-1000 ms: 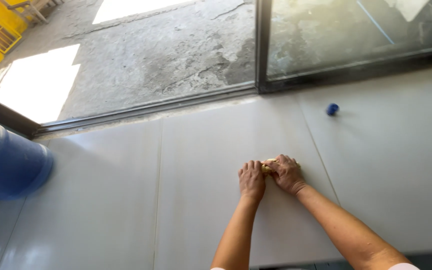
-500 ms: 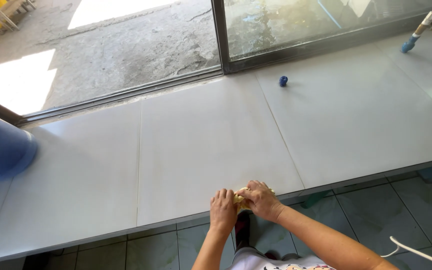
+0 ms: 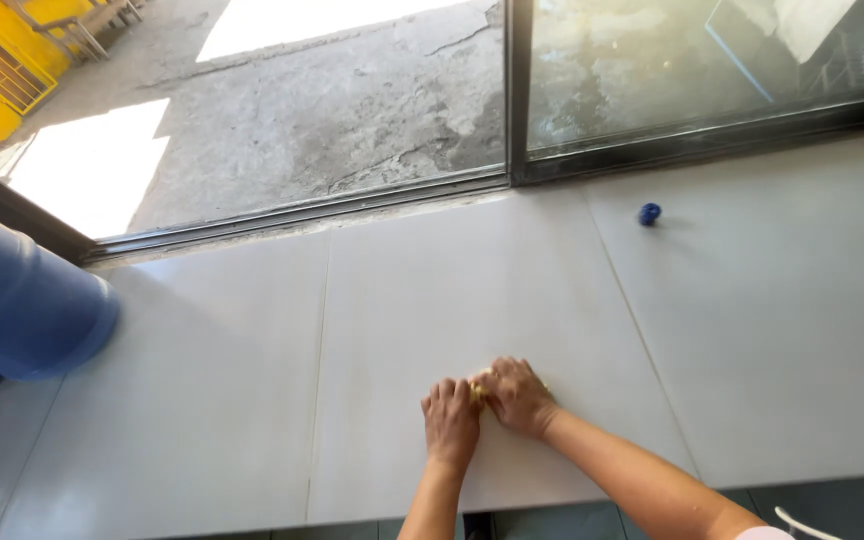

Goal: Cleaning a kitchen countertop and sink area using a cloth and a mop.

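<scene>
Head view: rubbing white tiled ledge (image 3: 402,300), left hand (image 3: 451,424) and right hand (image 3: 515,396) pressing yellow cloth (image 3: 478,388), fingers curled; next likely sliding along.

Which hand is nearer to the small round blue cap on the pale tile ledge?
The right hand. It presses a yellowish pad, with the small round blue cap up and to its right; the left hand lies beside it, farther from the cap.

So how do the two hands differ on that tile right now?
The left hand lies fairly flat, fingers pointing toward the window; the right hand is curled over a small yellow thing and angled across. The left sits nearer the tile's edge. Both press on the same pale tile, touching each other.
</scene>
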